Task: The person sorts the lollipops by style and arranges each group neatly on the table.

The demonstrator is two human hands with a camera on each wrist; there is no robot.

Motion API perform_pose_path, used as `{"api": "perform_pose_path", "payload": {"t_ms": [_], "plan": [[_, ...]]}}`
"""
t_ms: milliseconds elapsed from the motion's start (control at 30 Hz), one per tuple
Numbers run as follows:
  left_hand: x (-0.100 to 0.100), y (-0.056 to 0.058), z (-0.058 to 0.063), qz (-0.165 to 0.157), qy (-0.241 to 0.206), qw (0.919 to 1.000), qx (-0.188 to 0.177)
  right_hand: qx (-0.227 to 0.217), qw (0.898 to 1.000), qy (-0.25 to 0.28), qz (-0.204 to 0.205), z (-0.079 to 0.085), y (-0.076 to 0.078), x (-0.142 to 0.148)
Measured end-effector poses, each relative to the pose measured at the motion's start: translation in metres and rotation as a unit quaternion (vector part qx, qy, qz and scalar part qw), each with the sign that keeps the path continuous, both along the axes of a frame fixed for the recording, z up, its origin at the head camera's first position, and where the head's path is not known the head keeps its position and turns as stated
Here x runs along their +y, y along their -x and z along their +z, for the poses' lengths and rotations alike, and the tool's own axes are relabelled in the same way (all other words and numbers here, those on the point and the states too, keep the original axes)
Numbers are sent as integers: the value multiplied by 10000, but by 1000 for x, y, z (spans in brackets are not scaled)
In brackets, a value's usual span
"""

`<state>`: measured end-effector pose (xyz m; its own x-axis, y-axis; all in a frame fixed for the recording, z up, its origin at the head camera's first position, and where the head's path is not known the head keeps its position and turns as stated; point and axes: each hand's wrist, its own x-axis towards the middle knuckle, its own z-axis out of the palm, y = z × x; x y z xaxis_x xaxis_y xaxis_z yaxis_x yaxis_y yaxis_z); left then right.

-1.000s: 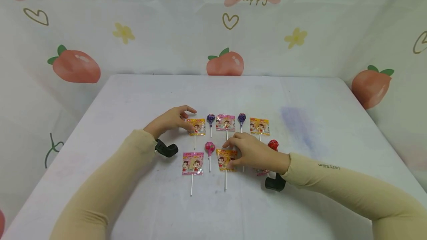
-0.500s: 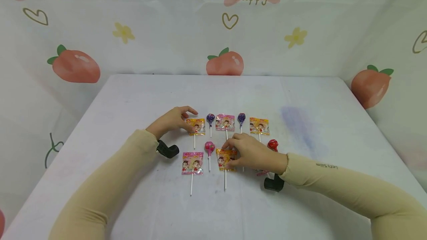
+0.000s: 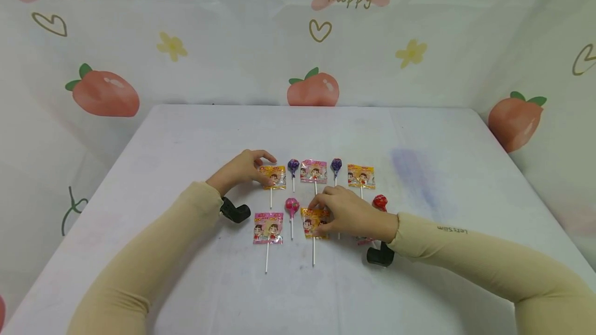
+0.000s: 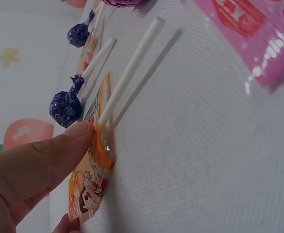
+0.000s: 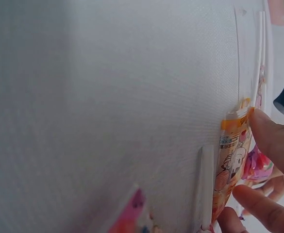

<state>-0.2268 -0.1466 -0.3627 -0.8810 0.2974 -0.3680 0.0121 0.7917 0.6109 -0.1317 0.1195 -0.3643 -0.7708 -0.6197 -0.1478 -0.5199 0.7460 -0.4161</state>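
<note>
My left hand holds a flat orange-wrapped lollipop at the left end of the far row. In the left wrist view, its thumb lies on the wrapper beside the white stick, with fingertips at the opposite edge. My right hand holds another orange-wrapped lollipop in the near row, thumb at the wrapper's stick end and fingers at the other. Both lollipops lie on the table. The right hand hides the head of one lollipop and most of a pink-wrapped one.
Around the hands lie two purple ball lollipops, pink-wrapped lollipops, a pink ball lollipop, a red one and an orange-wrapped one. White cloth covers the table; a printed curtain stands behind.
Both hands stay at the same two lollipops, and the rows keep their layout. Only a very slight shift of the arms and the view shows.
</note>
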Motion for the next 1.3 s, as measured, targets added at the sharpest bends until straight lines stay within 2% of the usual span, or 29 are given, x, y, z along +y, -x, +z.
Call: {"api": "perform_pose_path", "payload": {"t_ms": [533,900,1300], "plan": [[4,-4,1,34,149,9998,83,-85,10000,3,-48,-3,-1,-1],[5,-6,2,362,89,9992,161,-57,10000,-37,-56,-2,0,-2],[5,-7,3,470,11,9989,71,-58,9999,-63,-103,-4,0,-1]]}}
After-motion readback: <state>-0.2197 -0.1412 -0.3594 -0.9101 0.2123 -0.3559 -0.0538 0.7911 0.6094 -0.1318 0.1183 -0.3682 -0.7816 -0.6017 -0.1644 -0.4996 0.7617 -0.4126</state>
